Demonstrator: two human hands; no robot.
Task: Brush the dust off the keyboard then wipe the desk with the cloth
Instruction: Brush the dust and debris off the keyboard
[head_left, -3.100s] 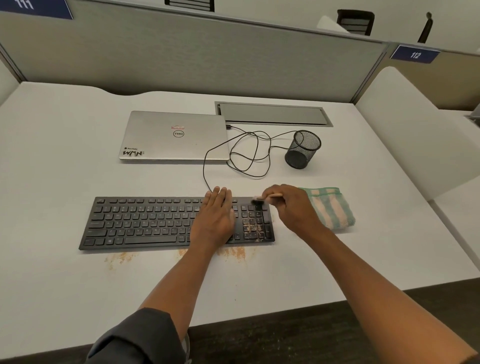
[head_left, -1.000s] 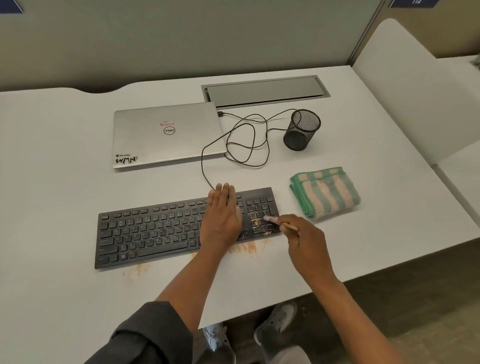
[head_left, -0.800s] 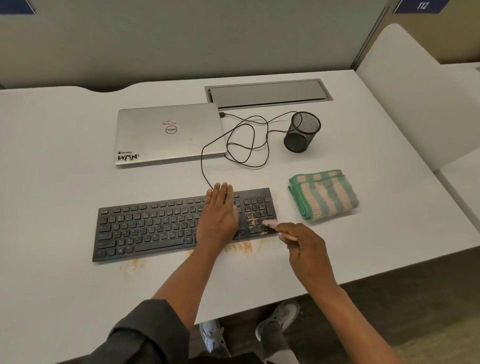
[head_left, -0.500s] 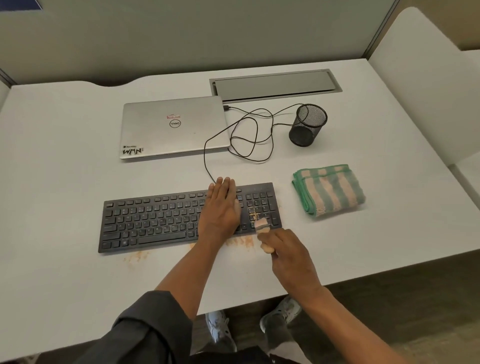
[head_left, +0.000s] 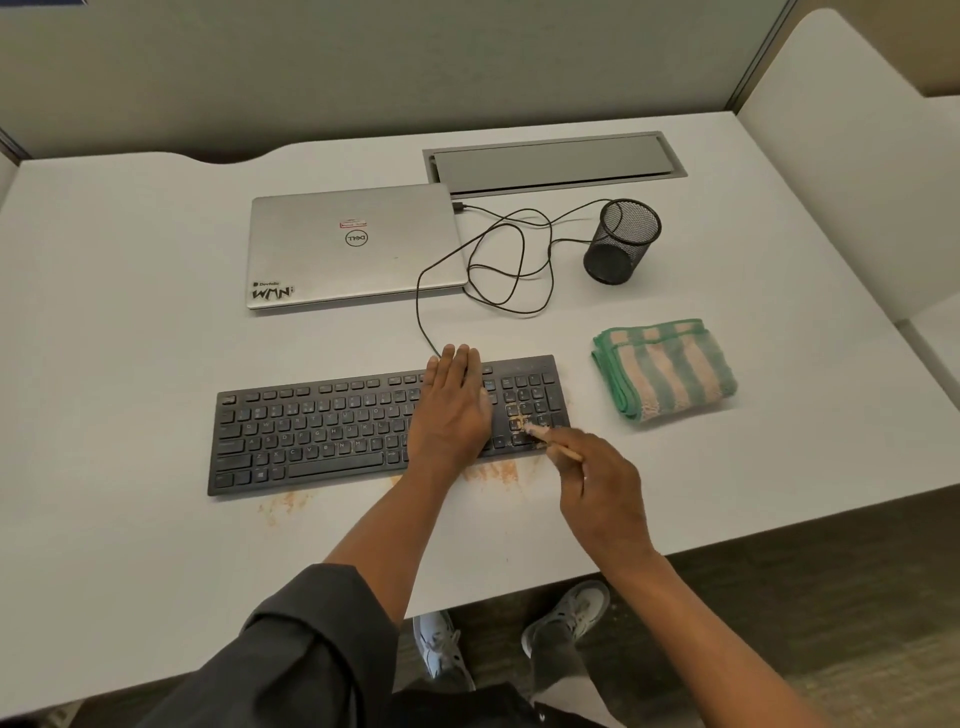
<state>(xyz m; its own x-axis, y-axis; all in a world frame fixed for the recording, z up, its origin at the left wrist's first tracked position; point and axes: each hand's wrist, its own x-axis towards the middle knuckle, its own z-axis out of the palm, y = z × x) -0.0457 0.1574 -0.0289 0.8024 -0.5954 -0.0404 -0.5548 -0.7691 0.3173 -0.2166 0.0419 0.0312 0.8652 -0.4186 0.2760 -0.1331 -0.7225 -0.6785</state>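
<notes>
A black keyboard (head_left: 322, 426) lies on the white desk (head_left: 130, 364), with orange dust on its number pad and on the desk along its front edge. My left hand (head_left: 452, 410) presses flat on the keys just left of the number pad. My right hand (head_left: 597, 488) grips a small wooden-handled brush (head_left: 550, 441) whose pale bristle tip touches the dusty number pad keys. A folded green-and-beige striped cloth (head_left: 665, 369) sits on the desk to the right of the keyboard, apart from both hands.
A shut silver laptop (head_left: 353, 244) lies behind the keyboard, with a black cable (head_left: 498, 260) looped beside it. A black mesh pen cup (head_left: 621, 241) stands at the right rear. A grey cable hatch (head_left: 550, 163) is set in the desk's back. My shoes show under the front edge.
The brush has swept down the number pad from its top to its lower keys. In the last half second my right hand shifted right, with the bristles still on the pad. My left hand stayed put.
</notes>
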